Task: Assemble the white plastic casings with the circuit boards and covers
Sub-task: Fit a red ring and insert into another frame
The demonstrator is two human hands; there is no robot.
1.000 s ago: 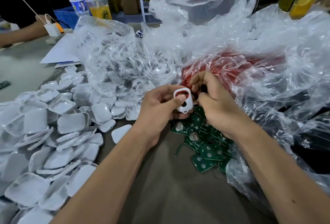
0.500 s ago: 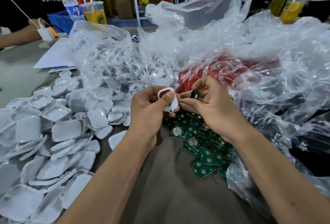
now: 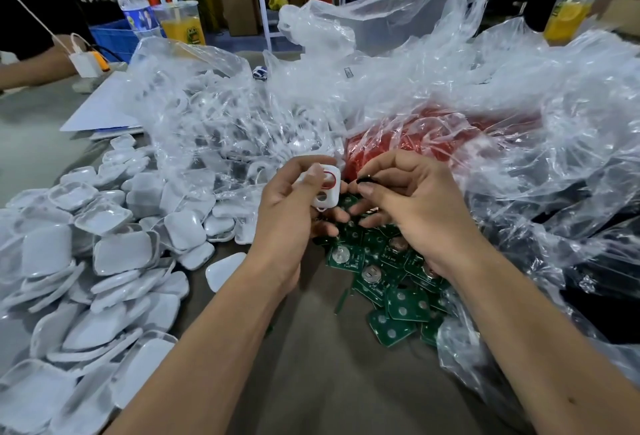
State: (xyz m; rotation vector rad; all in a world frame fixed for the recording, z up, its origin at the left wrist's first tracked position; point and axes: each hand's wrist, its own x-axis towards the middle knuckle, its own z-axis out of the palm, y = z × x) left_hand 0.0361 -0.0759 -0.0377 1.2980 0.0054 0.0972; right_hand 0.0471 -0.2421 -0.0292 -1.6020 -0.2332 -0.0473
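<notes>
My left hand (image 3: 291,202) grips a white plastic casing (image 3: 327,188) with a red oval insert and a round hole, its face turned up. Close to its right, my right hand (image 3: 408,199) pinches a small black part (image 3: 364,178) between thumb and forefinger. Below both hands lies a heap of green circuit boards (image 3: 384,275) with coin cells. White covers (image 3: 117,254) are piled across the left of the table. Red parts (image 3: 408,143) show through a clear bag behind my hands.
Crumpled clear plastic bags (image 3: 519,122) cover the right and back; one (image 3: 214,122) holds more white casings. A bottle (image 3: 133,6), a drink cup (image 3: 183,24), papers (image 3: 104,112) and another person's arm (image 3: 31,69) sit far left. The brown table (image 3: 329,382) lies bare between my forearms.
My left hand turned the casing so its red-ringed face shows again and raised it slightly. My right hand now pinches the black part at its fingertips instead of cupping it.
</notes>
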